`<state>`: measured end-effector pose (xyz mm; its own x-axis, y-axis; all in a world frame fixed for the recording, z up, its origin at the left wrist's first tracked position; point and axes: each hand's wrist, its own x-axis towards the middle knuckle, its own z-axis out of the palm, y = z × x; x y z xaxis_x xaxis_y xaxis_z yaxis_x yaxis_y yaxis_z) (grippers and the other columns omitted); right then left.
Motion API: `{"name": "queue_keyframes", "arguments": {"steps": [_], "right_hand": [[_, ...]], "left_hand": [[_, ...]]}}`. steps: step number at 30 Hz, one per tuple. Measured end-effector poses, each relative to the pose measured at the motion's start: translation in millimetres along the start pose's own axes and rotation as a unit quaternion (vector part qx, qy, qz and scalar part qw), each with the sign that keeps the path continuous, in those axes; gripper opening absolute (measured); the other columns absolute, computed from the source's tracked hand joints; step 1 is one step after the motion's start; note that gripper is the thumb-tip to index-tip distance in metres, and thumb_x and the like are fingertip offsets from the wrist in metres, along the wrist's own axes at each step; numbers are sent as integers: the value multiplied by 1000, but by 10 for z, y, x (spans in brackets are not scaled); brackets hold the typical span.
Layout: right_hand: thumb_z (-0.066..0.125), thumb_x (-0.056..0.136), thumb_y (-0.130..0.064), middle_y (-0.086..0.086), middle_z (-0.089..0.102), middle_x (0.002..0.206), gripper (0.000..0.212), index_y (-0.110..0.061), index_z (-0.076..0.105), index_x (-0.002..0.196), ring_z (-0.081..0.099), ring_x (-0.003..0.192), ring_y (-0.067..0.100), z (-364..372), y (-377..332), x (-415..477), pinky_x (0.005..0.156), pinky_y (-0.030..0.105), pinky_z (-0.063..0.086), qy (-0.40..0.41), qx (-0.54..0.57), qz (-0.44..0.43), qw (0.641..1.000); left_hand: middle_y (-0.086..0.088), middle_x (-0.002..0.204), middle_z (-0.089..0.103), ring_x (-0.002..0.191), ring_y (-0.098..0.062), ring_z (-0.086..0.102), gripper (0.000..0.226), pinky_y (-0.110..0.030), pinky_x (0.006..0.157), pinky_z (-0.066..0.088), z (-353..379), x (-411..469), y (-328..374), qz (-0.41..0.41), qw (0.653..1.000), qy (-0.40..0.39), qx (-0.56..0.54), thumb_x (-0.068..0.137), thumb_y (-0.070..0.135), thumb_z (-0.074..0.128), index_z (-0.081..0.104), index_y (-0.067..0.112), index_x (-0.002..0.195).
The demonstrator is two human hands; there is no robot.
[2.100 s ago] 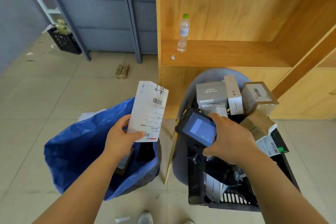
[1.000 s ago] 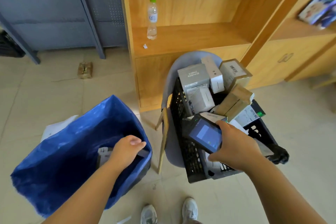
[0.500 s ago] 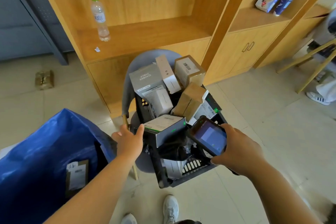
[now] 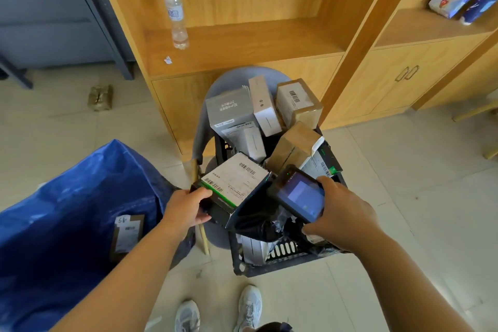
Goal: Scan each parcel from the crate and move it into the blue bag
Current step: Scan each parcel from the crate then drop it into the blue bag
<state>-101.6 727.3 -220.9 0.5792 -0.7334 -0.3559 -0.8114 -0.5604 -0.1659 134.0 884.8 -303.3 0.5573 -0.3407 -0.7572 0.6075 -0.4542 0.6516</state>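
A black crate (image 4: 283,264) full of several boxed parcels sits on a grey chair. My left hand (image 4: 186,209) grips the near end of a black box with a white barcode label (image 4: 234,179), tilted up over the crate's left side. My right hand (image 4: 339,214) holds a handheld scanner (image 4: 296,193), screen up, right beside that box's label. The blue bag (image 4: 67,197) stands open on the floor to the left, with a brown labelled parcel (image 4: 126,233) lying inside it.
A wooden shelf unit (image 4: 242,46) stands behind the chair, with a water bottle (image 4: 175,13) on it. A small brown packet (image 4: 100,97) lies on the tiled floor at left. My shoes (image 4: 250,304) are at the bottom edge. A grey metal rack stands at far left.
The white envelope parcel went from my left hand into the blue bag. My left hand then moved right to the crate and took hold of the black labelled box, lifting it towards the scanner.
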Motion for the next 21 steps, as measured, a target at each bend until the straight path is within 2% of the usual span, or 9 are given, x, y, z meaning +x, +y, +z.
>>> {"name": "queue_keyframes", "arguments": {"steps": [3,6,9,11,13,15,18,21], "right_hand": [[75,55,-57,-8,49,100,81,-30,33,119,51,84,16,2,-130,49,66,32,48,3,1,-15,1000],[75,55,-56,-8,50,98,77,-31,32,114,52,84,17,-3,-302,94,68,35,50,10,12,-34,999],[77,56,-53,-6,50,101,76,-31,30,112,52,87,18,-10,-494,136,69,37,51,10,28,-60,998],[77,56,-52,-6,50,103,79,-30,31,116,53,89,18,-16,-632,150,72,39,52,8,29,-71,997],[77,56,-52,-6,50,103,83,-30,30,120,53,89,18,-21,-773,155,71,37,50,7,23,-78,997],[77,55,-52,-7,49,105,84,-30,29,121,52,91,18,-25,-917,153,72,37,50,2,18,-87,996],[77,55,-50,-6,50,107,83,-29,32,122,53,93,18,-28,-1116,147,73,38,51,-9,19,-102,995],[78,57,-50,-6,50,106,80,-29,33,120,52,92,17,-23,-1270,144,68,32,47,-23,14,-109,994]], "left_hand": [[-15,98,69,87,-24,68,8,-30,57,57,-245,-108,18,30,999,-20,-30,87,5,63,59,7,93],[-13,103,70,91,-25,70,24,-34,68,59,-497,-178,21,85,996,-19,-31,82,-1,67,59,9,103],[-6,106,69,96,-22,68,37,-35,78,57,-752,-225,-18,146,989,14,-10,76,-1,74,59,18,105],[5,106,68,97,-12,66,42,-32,79,57,-910,-265,-37,191,980,48,30,74,5,78,60,26,106],[16,101,68,90,4,65,43,-21,73,53,-1047,-307,-33,233,966,85,71,73,12,79,60,34,104],[20,98,66,84,12,62,45,-18,72,48,-1159,-324,-31,256,957,107,85,73,13,79,58,37,105],[17,100,66,87,6,64,48,-19,74,47,-1298,-321,-31,264,954,121,79,75,12,78,57,34,111],[20,99,64,91,5,61,47,-15,71,44,-1419,-305,-38,270,951,131,71,75,13,78,55,40,107]]}}
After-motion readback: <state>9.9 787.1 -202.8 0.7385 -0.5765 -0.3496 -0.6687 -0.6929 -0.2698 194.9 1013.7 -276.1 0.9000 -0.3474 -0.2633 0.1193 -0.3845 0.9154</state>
